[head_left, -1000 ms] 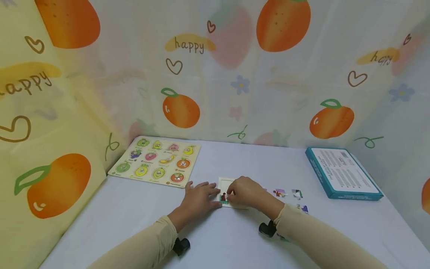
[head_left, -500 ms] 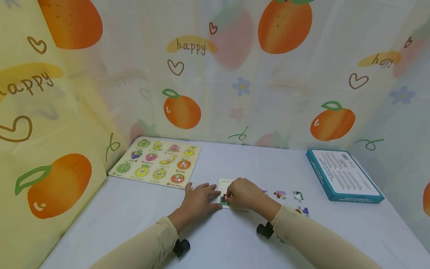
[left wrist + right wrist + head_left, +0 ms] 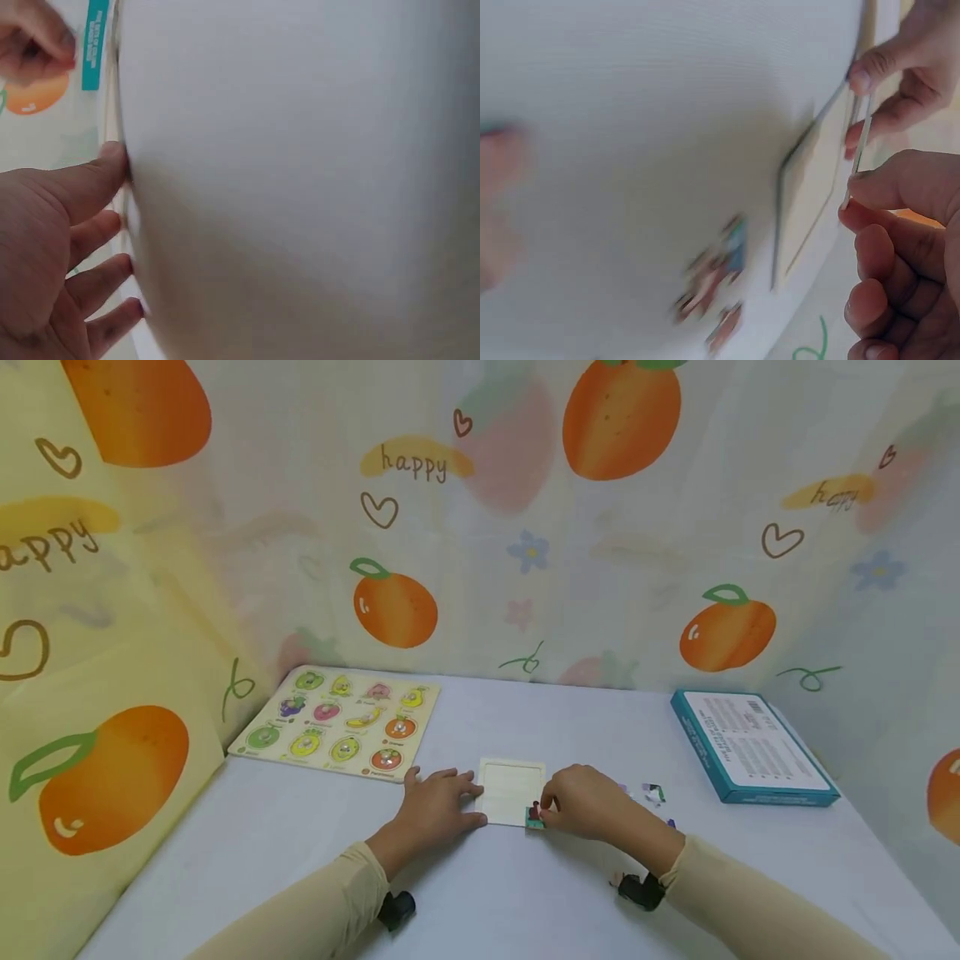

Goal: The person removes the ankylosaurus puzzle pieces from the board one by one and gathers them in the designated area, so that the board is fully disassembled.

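A small cream puzzle frame (image 3: 512, 777) lies flat on the white table. My left hand (image 3: 433, 812) rests at its left side, fingers spread and fairly straight, with thumb and fingertips touching its edge. My right hand (image 3: 588, 804) pinches a puzzle piece (image 3: 534, 816) with a dark red and green picture over the frame's lower right corner. In the right wrist view that piece (image 3: 861, 154) shows edge-on between thumb and index finger, raised off the frame. Its printed face is hidden there. Several loose puzzle pieces (image 3: 653, 794) lie to the right, partly behind my right hand.
A fruit knob-puzzle board (image 3: 337, 722) lies at the back left. A teal box (image 3: 753, 747) with a white printed top lies at the back right. Fruit-printed cloth (image 3: 480, 543) walls the table's back and left.
My right hand has moved right with the puzzle piece, from the frame's lower left corner to its lower right, leaving the frame's inside bare. My left hand has stayed at the frame's edge.
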Action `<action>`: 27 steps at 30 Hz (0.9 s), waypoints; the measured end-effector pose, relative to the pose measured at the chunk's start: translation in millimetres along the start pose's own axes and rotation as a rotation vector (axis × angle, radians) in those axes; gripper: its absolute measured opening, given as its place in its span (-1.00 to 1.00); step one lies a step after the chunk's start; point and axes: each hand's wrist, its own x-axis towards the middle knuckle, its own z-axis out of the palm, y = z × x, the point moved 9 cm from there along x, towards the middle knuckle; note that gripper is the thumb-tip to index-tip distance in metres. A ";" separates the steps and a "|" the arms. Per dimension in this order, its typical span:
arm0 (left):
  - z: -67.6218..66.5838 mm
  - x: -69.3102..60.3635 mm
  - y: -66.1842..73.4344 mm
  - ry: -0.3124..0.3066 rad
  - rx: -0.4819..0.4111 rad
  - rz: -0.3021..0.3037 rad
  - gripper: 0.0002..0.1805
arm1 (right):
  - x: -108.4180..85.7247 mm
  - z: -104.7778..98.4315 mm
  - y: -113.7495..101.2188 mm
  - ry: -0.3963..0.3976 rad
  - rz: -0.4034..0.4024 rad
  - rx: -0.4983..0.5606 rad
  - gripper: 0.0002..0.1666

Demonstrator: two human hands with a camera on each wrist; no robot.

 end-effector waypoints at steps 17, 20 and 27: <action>-1.4 5.9 -6.3 -0.048 0.059 -0.056 -0.48 | -56.5 13.7 20.4 -0.070 0.035 0.113 -0.90; -2.1 5.0 -7.7 -0.051 0.056 -0.057 -0.48 | -61.3 18.3 20.2 -0.072 0.003 0.142 -0.89; -4.0 4.3 -10.5 -0.045 0.053 -0.055 -0.49 | -62.3 18.8 16.1 -0.003 -0.087 0.161 -0.88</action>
